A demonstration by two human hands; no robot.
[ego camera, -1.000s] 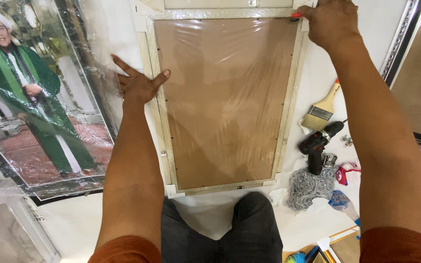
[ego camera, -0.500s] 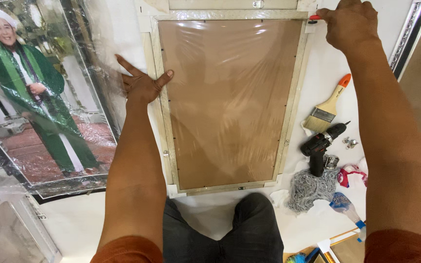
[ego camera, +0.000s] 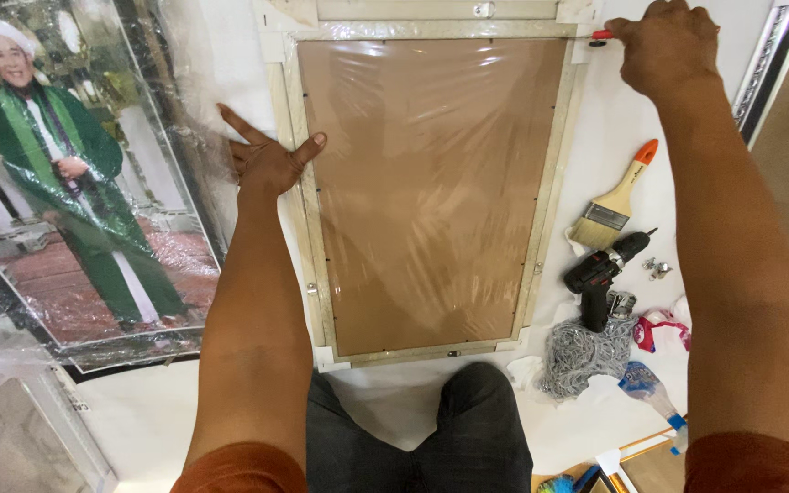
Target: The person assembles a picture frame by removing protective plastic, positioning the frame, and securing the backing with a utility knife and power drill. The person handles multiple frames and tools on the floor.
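Far left I see a plastic-wrapped portrait print of a figure in a green robe. My left hand lies open, fingers spread, flat on the left rail of the pale wooden frame with brown backing board under clear film, centre floor. My right hand is clenched around a red-handled tool at the frame's top right corner. Right of it: wooden-handled paintbrush, black cordless drill.

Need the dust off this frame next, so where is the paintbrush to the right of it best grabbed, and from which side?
Take the paintbrush by its wooden handle, near the orange tip, coming from above on the upper right. It lies flat on the white surface with bristles pointing down-left toward the cordless drill, so the handle end looks freest.
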